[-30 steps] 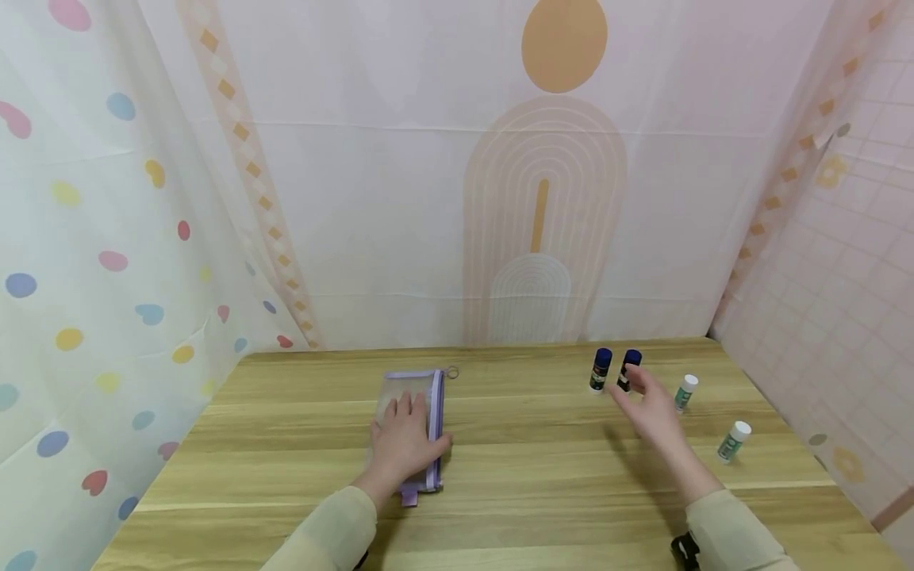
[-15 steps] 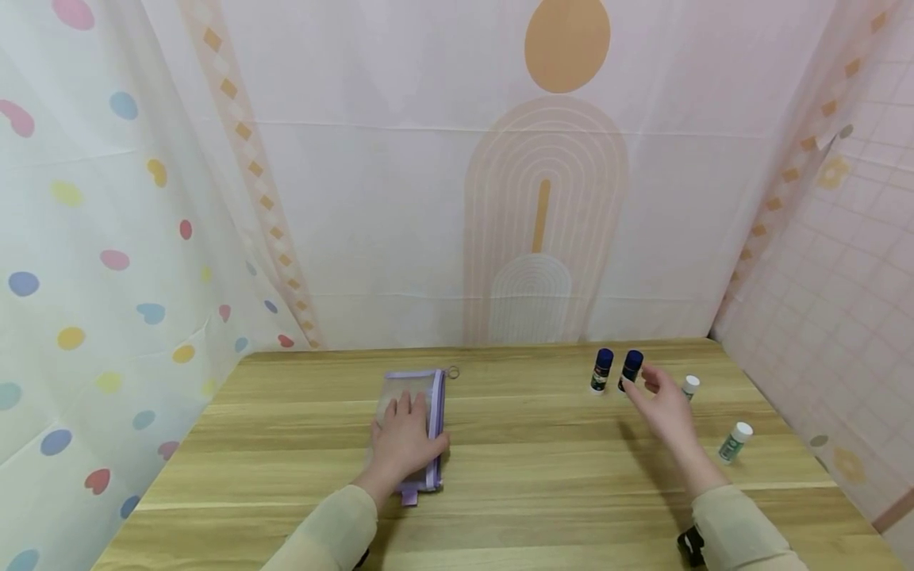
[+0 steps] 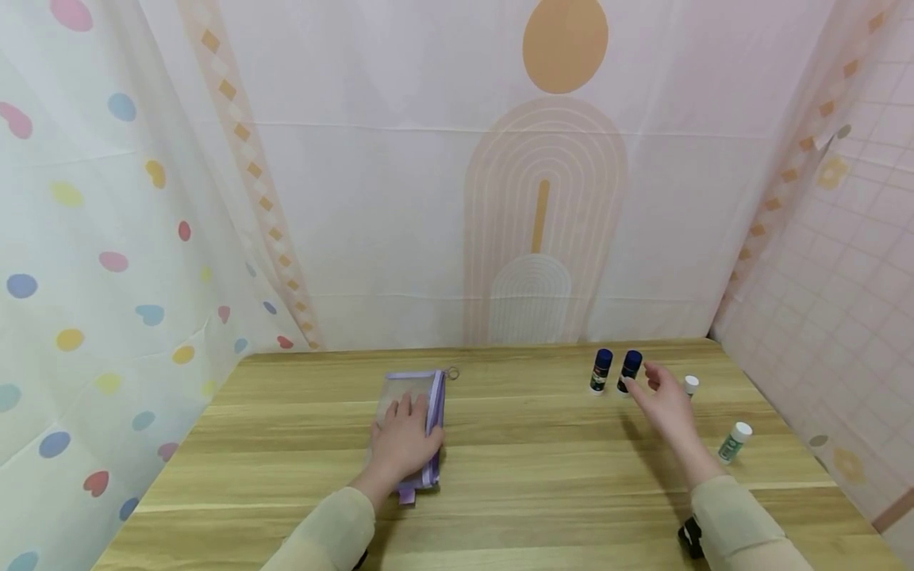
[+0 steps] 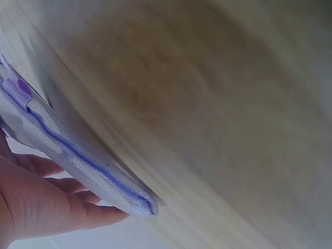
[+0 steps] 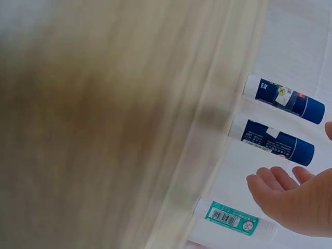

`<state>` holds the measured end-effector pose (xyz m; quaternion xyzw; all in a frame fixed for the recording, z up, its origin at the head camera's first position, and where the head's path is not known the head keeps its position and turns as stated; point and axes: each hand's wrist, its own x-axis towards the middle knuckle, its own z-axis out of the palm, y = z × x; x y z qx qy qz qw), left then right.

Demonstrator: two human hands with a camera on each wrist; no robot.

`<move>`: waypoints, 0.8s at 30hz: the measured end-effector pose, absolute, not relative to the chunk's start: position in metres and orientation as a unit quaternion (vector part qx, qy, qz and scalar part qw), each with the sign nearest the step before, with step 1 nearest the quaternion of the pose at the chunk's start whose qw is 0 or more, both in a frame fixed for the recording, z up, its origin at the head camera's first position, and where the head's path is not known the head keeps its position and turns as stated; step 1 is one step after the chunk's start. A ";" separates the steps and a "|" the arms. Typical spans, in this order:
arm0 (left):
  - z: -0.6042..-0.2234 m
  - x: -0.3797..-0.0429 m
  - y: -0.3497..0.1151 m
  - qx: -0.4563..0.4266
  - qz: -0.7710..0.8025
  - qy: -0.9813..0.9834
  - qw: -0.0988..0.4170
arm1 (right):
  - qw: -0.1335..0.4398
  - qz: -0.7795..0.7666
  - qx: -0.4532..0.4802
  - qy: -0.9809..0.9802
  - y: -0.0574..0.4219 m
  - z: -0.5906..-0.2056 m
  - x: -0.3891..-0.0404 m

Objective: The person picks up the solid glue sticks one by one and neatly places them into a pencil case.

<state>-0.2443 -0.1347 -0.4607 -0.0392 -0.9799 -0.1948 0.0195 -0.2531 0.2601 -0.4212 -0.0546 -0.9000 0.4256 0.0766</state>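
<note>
My left hand [image 3: 405,440] lies on a mesh zipper pouch [image 3: 397,388] with purple trim, its fingers spread over the mesh and its thumb at the zipper side. The left wrist view shows the pouch [image 4: 78,150] from its edge, fingers against it. To the right, my right hand [image 3: 667,408] hovers with bent fingers parted and nothing between them. Just left of it stand two upright blue-capped glue sticks, one nearer the hand [image 3: 629,373] and one farther left [image 3: 601,371]. Behind the hand, a white-capped glue stick [image 3: 690,386] is mostly hidden.
Another white-capped glue stick [image 3: 735,442] with a green label stands near the right edge of the wooden table [image 3: 528,476]. A small metal ring [image 3: 452,373] sits at the pouch's far corner. Patterned curtains [image 3: 385,206] hang at the back and both sides.
My right hand has moved right, from in front of the right blue-capped glue stick to beside it. My left thumb has drawn in, and the pouch's zipper edge has shifted slightly left.
</note>
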 end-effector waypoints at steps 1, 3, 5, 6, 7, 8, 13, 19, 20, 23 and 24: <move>-0.461 -0.244 -0.135 -0.039 -0.196 -0.980 0.017 | 0.075 0.426 -0.055 -0.900 0.260 -0.421 -0.254; -0.460 -0.244 -0.134 -0.037 -0.198 -0.979 0.014 | 0.073 0.428 -0.055 -0.899 0.260 -0.421 -0.256; -0.460 -0.244 -0.134 -0.034 -0.199 -0.979 0.010 | 0.071 0.432 -0.057 -0.897 0.261 -0.421 -0.257; -0.459 -0.244 -0.133 -0.032 -0.201 -0.979 0.006 | 0.069 0.433 -0.059 -0.897 0.261 -0.421 -0.258; -0.459 -0.243 -0.133 -0.032 -0.204 -0.978 0.006 | 0.069 0.435 -0.060 -0.896 0.261 -0.421 -0.259; -0.458 -0.243 -0.133 -0.030 -0.206 -0.978 0.005 | 0.068 0.436 -0.061 -0.895 0.261 -0.421 -0.260; -0.457 -0.241 -0.132 -0.027 -0.218 -0.975 0.014 | 0.066 0.441 -0.063 -0.893 0.262 -0.422 -0.264; -0.456 -0.240 -0.132 -0.027 -0.224 -0.974 0.036 | 0.062 0.452 -0.060 -0.888 0.264 -0.426 -0.268; -0.456 -0.240 -0.132 -0.028 -0.224 -0.973 0.039 | 0.062 0.453 -0.060 -0.887 0.264 -0.427 -0.269; -0.456 -0.240 -0.132 -0.028 -0.228 -0.972 0.047 | 0.063 0.457 -0.063 -0.885 0.265 -0.428 -0.271; -0.456 -0.240 -0.132 -0.028 -0.229 -0.972 0.049 | 0.064 0.456 -0.064 -0.885 0.265 -0.429 -0.272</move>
